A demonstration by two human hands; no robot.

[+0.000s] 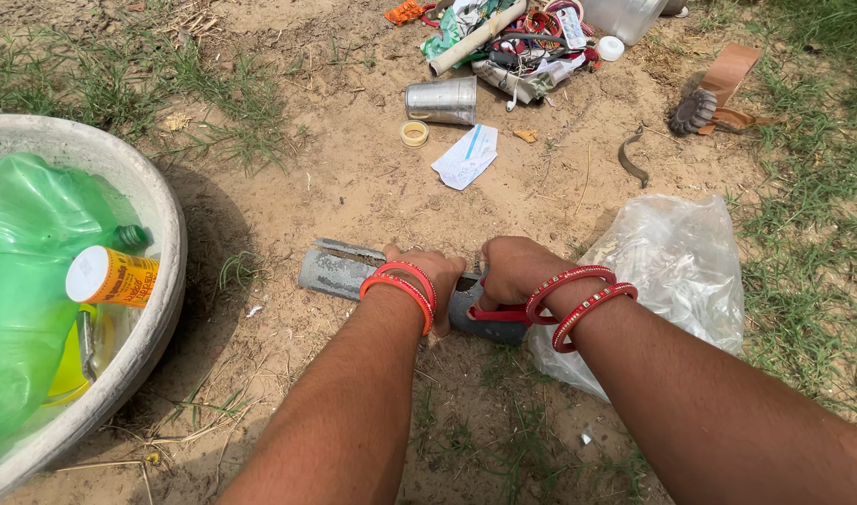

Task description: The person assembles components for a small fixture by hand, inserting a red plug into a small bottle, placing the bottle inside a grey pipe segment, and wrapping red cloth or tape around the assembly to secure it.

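Observation:
A grey pipe (333, 274) lies on the sandy ground in the middle of the head view. My left hand (428, 271) presses down on it and holds it near its middle. My right hand (512, 269) grips a red-handled tool (499, 314) set against the pipe's right end. What the tool is, I cannot tell, since the hand covers most of it. Both wrists wear red bangles. A thin grey strip lies against the pipe's far left side.
A grey basin (157, 281) at left holds a green plastic bag and an orange canister. A clear plastic bag (676, 262) lies at right. Farther off are a steel cup (442, 100), a tape roll (414, 134), folded paper (468, 156) and a heap of tools.

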